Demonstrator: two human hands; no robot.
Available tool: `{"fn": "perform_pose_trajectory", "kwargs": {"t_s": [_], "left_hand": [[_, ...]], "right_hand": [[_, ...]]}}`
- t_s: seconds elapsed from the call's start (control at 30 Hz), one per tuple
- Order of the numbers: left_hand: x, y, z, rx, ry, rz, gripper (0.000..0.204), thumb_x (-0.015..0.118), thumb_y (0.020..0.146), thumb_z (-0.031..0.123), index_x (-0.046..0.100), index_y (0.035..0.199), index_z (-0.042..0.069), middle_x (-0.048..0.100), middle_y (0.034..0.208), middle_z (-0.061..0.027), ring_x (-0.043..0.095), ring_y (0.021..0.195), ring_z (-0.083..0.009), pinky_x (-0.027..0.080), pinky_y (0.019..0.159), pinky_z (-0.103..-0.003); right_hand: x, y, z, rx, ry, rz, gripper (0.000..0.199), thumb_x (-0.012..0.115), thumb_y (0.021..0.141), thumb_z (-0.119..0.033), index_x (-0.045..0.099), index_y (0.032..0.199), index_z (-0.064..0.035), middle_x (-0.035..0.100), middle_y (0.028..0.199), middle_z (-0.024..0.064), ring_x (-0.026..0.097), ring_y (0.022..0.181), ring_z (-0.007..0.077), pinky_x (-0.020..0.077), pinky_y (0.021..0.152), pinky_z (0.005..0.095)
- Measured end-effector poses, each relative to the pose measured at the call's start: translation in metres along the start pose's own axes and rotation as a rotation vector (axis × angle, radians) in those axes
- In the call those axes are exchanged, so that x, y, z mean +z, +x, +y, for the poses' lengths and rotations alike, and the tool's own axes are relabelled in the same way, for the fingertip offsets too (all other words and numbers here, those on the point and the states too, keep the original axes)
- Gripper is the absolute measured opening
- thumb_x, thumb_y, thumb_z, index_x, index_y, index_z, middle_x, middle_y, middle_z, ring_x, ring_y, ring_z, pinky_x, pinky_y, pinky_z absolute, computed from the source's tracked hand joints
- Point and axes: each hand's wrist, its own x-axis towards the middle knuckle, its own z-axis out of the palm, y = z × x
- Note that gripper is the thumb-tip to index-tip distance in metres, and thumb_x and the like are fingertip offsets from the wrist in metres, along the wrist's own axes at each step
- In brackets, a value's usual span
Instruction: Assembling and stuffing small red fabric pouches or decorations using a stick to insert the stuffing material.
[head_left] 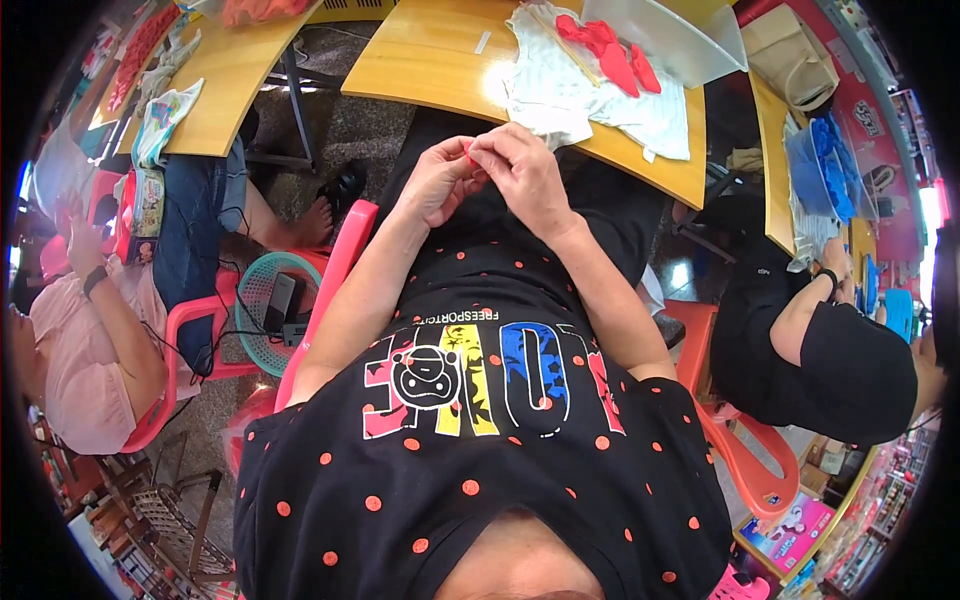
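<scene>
Yellow-brown worktop (pixel 420 60) ahead of the seated person; white cloth (pixel 545 95) spread on it, red fabric pieces (pixel 612 55) on top, probably kept there for easy reach. Small red piece (pixel 469 151) held off the worktop, between left hand (pixel 445 180) and right hand (pixel 525 178). Grip: fingertips pinched close on it (shape mostly hidden), likely for fine control.
</scene>
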Motion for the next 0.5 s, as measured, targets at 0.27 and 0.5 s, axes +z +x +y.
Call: {"fn": "perform_pose_trajectory", "kwargs": {"t_s": [0.27, 0.5], "left_hand": [[0.003, 0.004, -0.006, 0.830, 0.960, 0.243, 0.026, 0.063, 0.074, -0.006, 0.060, 0.098, 0.003, 0.059, 0.091, -0.0055, 0.057, 0.073, -0.0136, 0.047, 0.063, -0.025], [0.000, 0.006, -0.004, 0.574, 0.182, 0.091, 0.016, 0.062, 0.080, -0.004, 0.065, 0.095, -0.001, 0.060, 0.097, -0.0065, 0.059, 0.088, -0.0141, 0.047, 0.078, -0.024]], "right_hand": [[0.016, -0.008, -0.017, -0.096, -0.190, 0.115, 0.008, 0.065, 0.079, -0.007, 0.062, 0.085, -0.0026, 0.060, 0.081, 0.0084, 0.059, 0.075, 0.0252, 0.0448, 0.067, 0.0336], [0.022, -0.009, -0.025, -0.092, -0.140, 0.122, 0.012, 0.067, 0.079, -0.009, 0.063, 0.086, -0.0015, 0.059, 0.080, 0.0104, 0.058, 0.071, 0.0266, 0.0453, 0.063, 0.0339]]}}
